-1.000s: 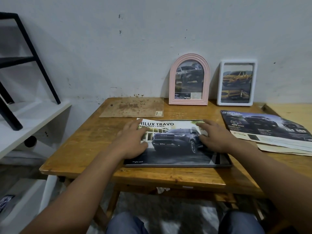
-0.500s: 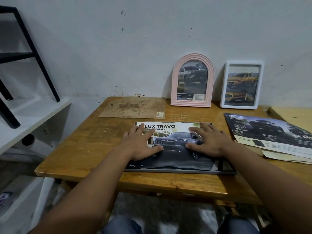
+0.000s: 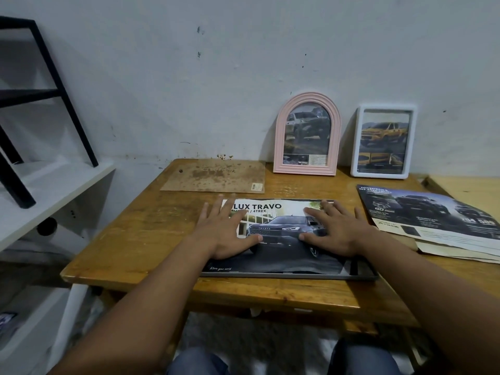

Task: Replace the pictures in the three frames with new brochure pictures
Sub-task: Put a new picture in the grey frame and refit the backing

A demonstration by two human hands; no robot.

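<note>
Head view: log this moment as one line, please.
left hand: flat on brochure picture | right hand: flat on it | picture: lying in grey frame

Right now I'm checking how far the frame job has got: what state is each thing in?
Pink frame: upright against the wall, truck picture inside.
White frame: upright against the wall, yellow truck picture inside.
Grey frame: flat on the table, back off.
Brochure picture: lying in the grey frame, pressed flat.
Backing board: flat, off its frame.
Left hand: open, pressing.
Right hand: open, pressing.
Loose brochures: stacked flat.
</note>
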